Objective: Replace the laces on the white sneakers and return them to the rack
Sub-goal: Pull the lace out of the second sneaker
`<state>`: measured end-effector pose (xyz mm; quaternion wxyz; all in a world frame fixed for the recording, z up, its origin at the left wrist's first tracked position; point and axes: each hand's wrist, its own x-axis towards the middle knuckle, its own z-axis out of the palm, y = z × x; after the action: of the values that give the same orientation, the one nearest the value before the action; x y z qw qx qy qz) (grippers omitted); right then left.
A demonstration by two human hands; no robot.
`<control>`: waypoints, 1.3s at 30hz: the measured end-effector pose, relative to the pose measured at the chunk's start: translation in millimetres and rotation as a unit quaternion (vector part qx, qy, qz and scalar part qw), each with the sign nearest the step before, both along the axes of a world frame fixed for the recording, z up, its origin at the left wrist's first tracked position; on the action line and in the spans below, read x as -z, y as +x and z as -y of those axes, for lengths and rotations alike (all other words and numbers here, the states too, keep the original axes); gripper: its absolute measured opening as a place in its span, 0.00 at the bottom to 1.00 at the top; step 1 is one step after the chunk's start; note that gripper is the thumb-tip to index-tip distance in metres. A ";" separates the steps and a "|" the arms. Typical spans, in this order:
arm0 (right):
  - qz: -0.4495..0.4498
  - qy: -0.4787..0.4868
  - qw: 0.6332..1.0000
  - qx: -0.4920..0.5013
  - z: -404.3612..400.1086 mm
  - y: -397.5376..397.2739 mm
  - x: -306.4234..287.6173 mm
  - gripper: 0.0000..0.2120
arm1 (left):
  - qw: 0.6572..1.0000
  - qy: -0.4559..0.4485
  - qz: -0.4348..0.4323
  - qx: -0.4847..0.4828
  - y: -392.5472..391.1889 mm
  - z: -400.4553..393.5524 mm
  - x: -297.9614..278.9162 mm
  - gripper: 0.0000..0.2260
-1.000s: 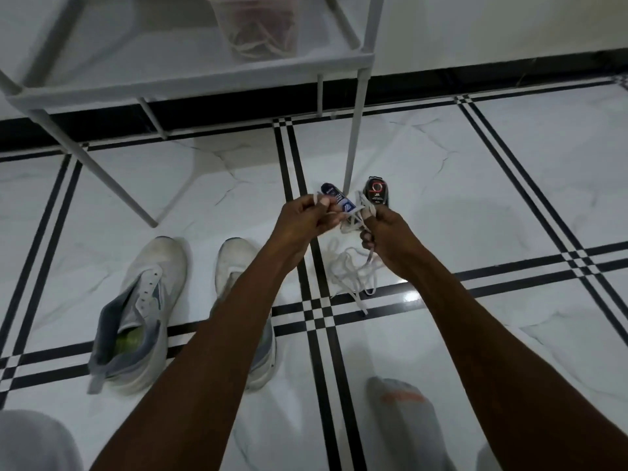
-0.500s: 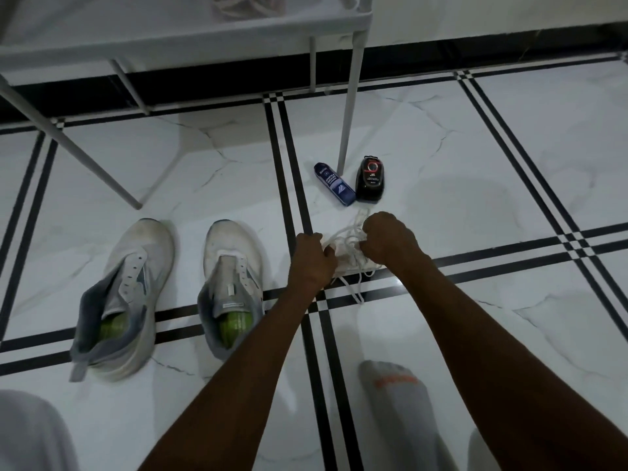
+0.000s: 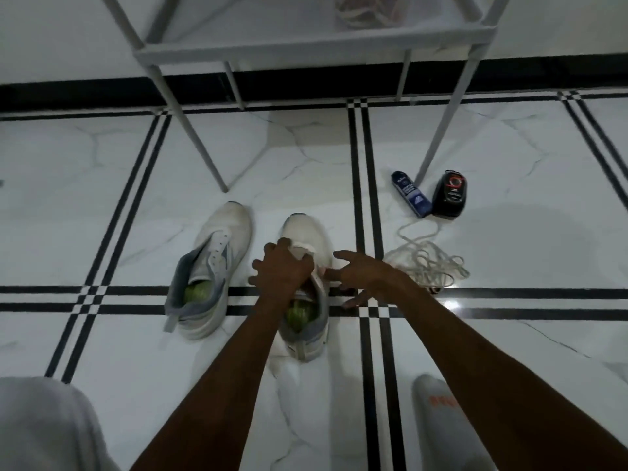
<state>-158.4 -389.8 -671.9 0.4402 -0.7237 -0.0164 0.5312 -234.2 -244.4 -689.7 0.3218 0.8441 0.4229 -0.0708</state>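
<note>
Since half a second ago I have let go of the laces (image 3: pixel 429 263); they lie in a loose heap on the floor (image 3: pixel 509 334) at my 1 o'clock. My left hand (image 3: pixel 282 270) now grips the tongue of the right sneaker (image 3: pixel 307 232) at 12, fingers curled round it. My right hand (image 3: pixel 365 277) hovers beside it, fingers spread. The left sneaker (image 3: pixel 217 263) sits at 11. Each holds a green insole. On the rack (image 3: pixel 306 45), a clear bag (image 3: pixel 365 10); contents unclear.
</note>
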 end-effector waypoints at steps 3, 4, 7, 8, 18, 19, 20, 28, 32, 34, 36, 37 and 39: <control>0.021 0.032 0.998 0.048 -24.8 -9.5 10.9 0.26 | 0.990 -0.112 0.087 -0.007 -8.3 -17.0 5.2 0.30; 0.013 0.040 0.997 0.064 -32.0 -10.1 13.7 0.29 | 0.988 -0.118 0.097 -0.007 -9.6 -23.4 4.9 0.31; -0.012 0.056 0.995 0.082 -53.4 -15.6 16.2 0.37 | 0.989 -0.115 0.093 0.006 -13.4 -44.6 5.3 0.30; -0.020 0.060 0.994 0.084 -60.8 -18.8 17.6 0.36 | 0.991 -0.103 0.086 0.013 -15.1 -51.8 5.0 0.28; 0.025 0.063 0.996 0.058 -99.8 -30.0 15.0 0.28 | 0.996 -0.029 0.087 0.002 -23.8 -89.6 -1.6 0.22; 0.051 0.055 0.996 0.055 -99.1 -24.6 12.2 0.33 | 0.995 -0.017 0.102 -0.006 -20.3 -88.8 -6.4 0.20; 0.073 0.053 0.994 0.058 -97.9 -19.1 6.2 0.36 | 0.992 -0.012 0.122 -0.020 -16.5 -87.9 -11.1 0.18; 0.184 0.173 0.957 0.146 -69.2 51.3 -107.4 0.27 | 0.947 -0.068 0.312 0.016 57.1 -56.1 -127.4 0.14; 0.255 0.196 0.926 0.198 -57.4 83.4 -178.3 0.20 | 0.918 -0.077 0.387 0.043 97.2 -37.9 -194.0 0.10; 0.298 0.193 0.910 0.213 -52.2 99.5 -208.2 0.16 | 0.903 -0.069 0.420 0.058 115.2 -32.6 -220.0 0.09; 0.350 0.189 0.889 0.225 -48.0 115.0 -231.3 0.11 | 0.894 -0.054 0.441 0.047 133.2 -30.7 -238.3 0.07; 0.382 0.182 0.874 0.240 -46.3 122.6 -237.6 0.07 | 0.892 -0.048 0.448 0.030 141.1 -31.1 -244.2 0.07; 0.431 0.161 0.838 0.293 -42.0 141.2 -252.5 0.07 | 0.889 -0.054 0.455 -0.011 162.3 -33.1 -258.2 0.07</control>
<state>-17.2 -347.9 -419.5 0.6342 -0.7693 -0.0766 0.0021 -71.9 -211.3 -431.5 0.5250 0.7604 0.2347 0.3017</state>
